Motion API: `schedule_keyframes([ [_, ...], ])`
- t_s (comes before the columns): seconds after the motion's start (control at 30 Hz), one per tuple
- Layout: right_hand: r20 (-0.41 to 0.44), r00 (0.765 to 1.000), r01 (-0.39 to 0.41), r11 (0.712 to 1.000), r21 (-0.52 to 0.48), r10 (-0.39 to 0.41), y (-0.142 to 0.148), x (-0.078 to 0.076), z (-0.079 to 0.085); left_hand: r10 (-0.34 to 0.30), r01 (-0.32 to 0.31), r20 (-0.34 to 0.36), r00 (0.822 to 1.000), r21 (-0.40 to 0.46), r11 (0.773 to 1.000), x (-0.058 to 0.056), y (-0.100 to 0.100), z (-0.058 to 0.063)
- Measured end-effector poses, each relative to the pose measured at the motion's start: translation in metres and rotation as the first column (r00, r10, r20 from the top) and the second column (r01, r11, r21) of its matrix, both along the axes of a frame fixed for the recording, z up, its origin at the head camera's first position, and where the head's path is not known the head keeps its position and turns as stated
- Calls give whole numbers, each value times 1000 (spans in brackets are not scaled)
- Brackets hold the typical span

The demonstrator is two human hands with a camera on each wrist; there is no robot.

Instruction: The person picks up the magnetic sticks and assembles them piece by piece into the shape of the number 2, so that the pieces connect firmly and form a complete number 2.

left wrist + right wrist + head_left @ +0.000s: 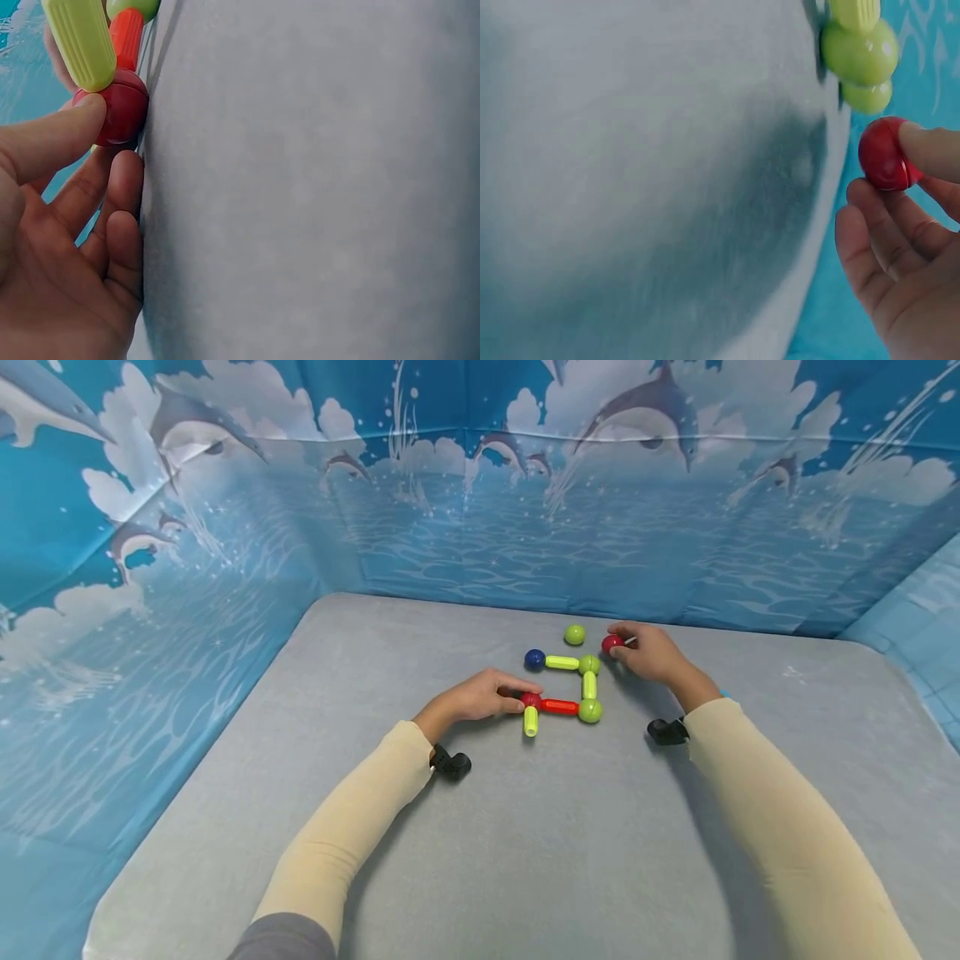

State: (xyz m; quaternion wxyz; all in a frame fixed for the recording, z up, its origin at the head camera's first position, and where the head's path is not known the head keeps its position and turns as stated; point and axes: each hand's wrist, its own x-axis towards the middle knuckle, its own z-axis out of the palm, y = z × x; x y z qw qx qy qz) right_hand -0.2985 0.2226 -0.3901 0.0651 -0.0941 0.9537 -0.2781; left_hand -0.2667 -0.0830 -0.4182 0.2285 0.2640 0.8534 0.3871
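Observation:
My left hand [480, 695] pinches a red ball [124, 109] at one corner of a joined shape of balls and rods. From that ball a red rod [560, 707] runs to a green ball [589, 710], and a yellow-green rod [531, 722] points toward me. Another yellow-green rod [589, 685] leads back to a second green ball [588, 665]; a further rod [562, 662] joins that to a dark blue ball [535, 660]. Between thumb and fingers my right hand [651, 653] holds a second red ball [885, 154], apart from the shape and above the table.
A loose green ball [574, 635] lies behind the joined shape. Past the right hand, a small white mark or piece [792, 674] shows on the grey table [495, 860]. A blue dolphin-print curtain [450, 527] stands along the table's back and left edges.

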Motion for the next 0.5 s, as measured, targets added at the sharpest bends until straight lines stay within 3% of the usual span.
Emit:
schedule_keyframes([
  [0.13,-89,992,-86,996,20,87,5,20,7,-2,2,3,1000,5,1000,0,0,0],
  [0.3,-161,974,-168,985,-34,161,11,57,21,6,-6,8,1000,7,1000,-1,0,1],
  [0.5,-203,969,-173,975,-140,143,16,109,28,-3,3,15,1000,3,1000,-2,-1,0],
])
